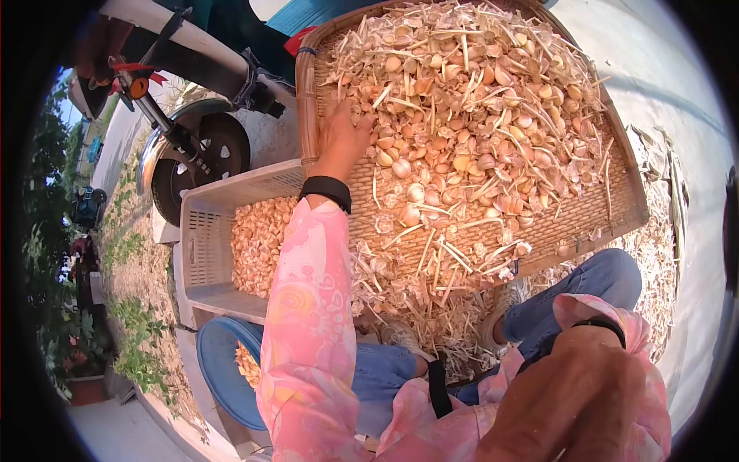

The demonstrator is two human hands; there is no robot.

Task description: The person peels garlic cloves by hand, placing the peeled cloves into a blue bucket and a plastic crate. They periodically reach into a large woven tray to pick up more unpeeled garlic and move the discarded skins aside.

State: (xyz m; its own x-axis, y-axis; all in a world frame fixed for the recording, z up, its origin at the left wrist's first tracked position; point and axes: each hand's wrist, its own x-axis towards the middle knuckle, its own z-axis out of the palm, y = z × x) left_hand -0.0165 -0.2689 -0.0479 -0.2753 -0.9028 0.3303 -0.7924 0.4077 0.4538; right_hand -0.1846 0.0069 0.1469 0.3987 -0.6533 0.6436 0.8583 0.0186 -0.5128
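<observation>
My left hand (345, 140) rests at the left side of a large woven bamboo tray (570, 245), touching the edge of a heap of garlic (462, 131). Its thumb stands apart from the fingers, whose tips are partly hidden among the cloves and skins. The heap mixes loose cloves, whole bulbs, dry stalks and papery peel. My right hand (566, 393) is close to the camera at the lower right, over my lap and away from the tray; its back shows, its fingers are hidden.
A pale plastic crate (202, 250) holding garlic cloves stands left of the tray. Below it, a blue basin (219, 369) contains more cloves. Dry stalks and peel (431, 331) litter the ground around my shoes. A wheeled vehicle (204, 146) stands at the upper left.
</observation>
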